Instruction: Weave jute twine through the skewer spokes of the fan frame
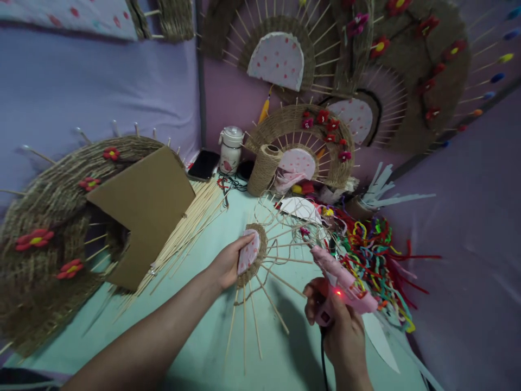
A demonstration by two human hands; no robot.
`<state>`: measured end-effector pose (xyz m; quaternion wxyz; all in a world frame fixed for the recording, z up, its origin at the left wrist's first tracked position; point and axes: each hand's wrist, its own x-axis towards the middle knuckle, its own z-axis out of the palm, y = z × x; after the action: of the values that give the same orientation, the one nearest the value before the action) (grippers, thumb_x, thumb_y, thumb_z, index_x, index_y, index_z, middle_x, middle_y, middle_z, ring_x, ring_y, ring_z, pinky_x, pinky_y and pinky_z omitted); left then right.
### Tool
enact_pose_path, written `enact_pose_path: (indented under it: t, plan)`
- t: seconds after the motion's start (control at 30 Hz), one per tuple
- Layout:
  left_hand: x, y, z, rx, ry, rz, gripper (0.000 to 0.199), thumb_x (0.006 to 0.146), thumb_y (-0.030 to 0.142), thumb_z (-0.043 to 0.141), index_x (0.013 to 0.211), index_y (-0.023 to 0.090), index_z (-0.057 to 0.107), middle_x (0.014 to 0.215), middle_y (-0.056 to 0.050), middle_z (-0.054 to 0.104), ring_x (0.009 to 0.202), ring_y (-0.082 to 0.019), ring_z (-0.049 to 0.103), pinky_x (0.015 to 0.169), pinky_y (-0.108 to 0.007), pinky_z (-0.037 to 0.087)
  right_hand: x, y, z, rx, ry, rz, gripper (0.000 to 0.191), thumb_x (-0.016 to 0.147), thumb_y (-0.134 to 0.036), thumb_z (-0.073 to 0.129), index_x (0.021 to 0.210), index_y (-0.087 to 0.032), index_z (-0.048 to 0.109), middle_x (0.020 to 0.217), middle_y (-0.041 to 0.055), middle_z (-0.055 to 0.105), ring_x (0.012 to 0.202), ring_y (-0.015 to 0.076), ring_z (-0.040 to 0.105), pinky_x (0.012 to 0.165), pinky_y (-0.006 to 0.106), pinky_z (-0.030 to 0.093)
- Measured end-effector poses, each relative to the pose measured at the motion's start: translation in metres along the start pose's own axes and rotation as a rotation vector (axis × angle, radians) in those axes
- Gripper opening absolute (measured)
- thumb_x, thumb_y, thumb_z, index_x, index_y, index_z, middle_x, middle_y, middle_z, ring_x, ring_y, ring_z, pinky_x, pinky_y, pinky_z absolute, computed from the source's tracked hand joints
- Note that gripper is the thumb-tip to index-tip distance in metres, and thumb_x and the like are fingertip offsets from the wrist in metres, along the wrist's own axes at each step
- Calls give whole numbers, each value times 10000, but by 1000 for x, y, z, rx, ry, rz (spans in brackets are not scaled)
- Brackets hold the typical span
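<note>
My left hand (228, 265) grips a small half-round fan base (249, 252), its thumb lying on the white patch with pink dots. Brown twine (255, 271) is wound around the curved edge of that base, and several thin bamboo sticks (277, 279) spread out from it. A pink hot glue gun (340, 274) is in my right hand (340, 326), its small red light lit and its nozzle pointing up and left toward the sticks. A black cord hangs below the handle. A loose strand of twine loops across the sticks.
A large woven fan (61, 217) with red flowers and a cardboard piece (142, 217) stand at left beside bundled bamboo sticks (189, 228). Behind are a phone (203, 165), a white jar (231, 152) and a twine spool (264, 169). Colourful pipe cleaners (378, 250) pile up at right.
</note>
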<state>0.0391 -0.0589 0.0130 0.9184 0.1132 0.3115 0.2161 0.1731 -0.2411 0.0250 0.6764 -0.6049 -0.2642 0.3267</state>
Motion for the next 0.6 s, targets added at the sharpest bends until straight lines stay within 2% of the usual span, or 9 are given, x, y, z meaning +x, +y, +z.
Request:
enact_pose_path:
  t: [0.2,0.37,0.6]
  plan:
    - [-1,-2,1,-31,-42,-15,132,839,199,536,885,92,598,688,-79,699,563,-152,665,536,-226,531,2,14,11,-30,-78,-67,344,868,-454,446,992,-179,610,817,73,652,474,114,501,407,247,378]
    - [-7,-1,8,-75,-36,-72,160,865,206,480,860,86,587,634,-78,683,475,-143,634,469,-221,510,4,20,16,-97,-131,-76,363,901,-439,394,907,-170,638,676,40,621,457,112,483,417,243,363]
    - [-8,-1,8,-101,-45,-108,198,872,222,464,863,68,588,643,-84,680,504,-140,638,482,-215,514,5,14,27,-255,-151,-138,408,902,-469,374,908,-161,641,508,-4,543,425,112,448,426,233,348]
